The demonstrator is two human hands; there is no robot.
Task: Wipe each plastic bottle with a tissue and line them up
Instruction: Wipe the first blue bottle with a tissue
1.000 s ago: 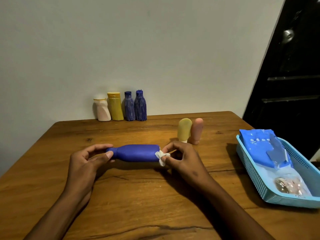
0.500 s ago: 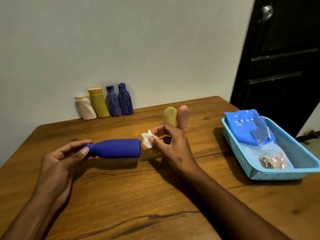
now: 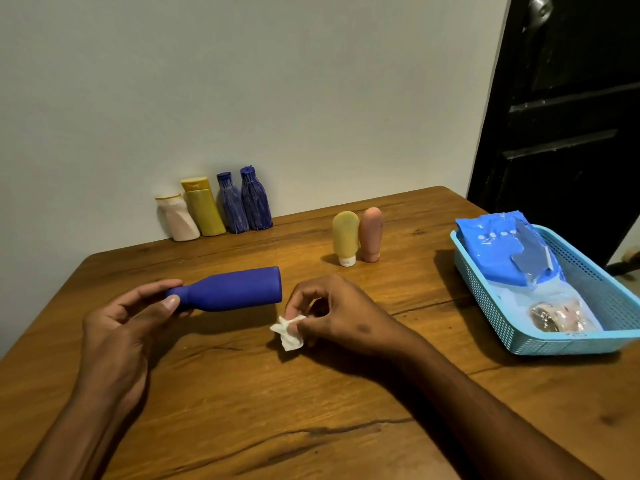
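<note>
My left hand [image 3: 128, 320] holds a plain blue bottle [image 3: 235, 288] by its neck, lying sideways just above the wooden table [image 3: 242, 410]. Apart from the bottle's base, my right hand [image 3: 332, 315] pinches a crumpled white tissue [image 3: 288, 333] low over the table. Several bottles stand in a row at the wall: a white one [image 3: 177, 218], a yellow one [image 3: 202, 206] and two streaked blue ones [image 3: 244, 202]. A yellow tube [image 3: 345, 237] and a pink tube [image 3: 370, 233] stand cap-down mid-table.
A light blue plastic basket [image 3: 540, 337] sits at the table's right edge, holding a blue wipes pack [image 3: 498, 251] and a clear wrapper. A dark door [image 3: 571, 116] rises behind it. The wall runs along the table's far side.
My right hand drew the tissue off the bottle's base and lowered it toward the table. The left hand kept its hold on the neck. The view shifted.
</note>
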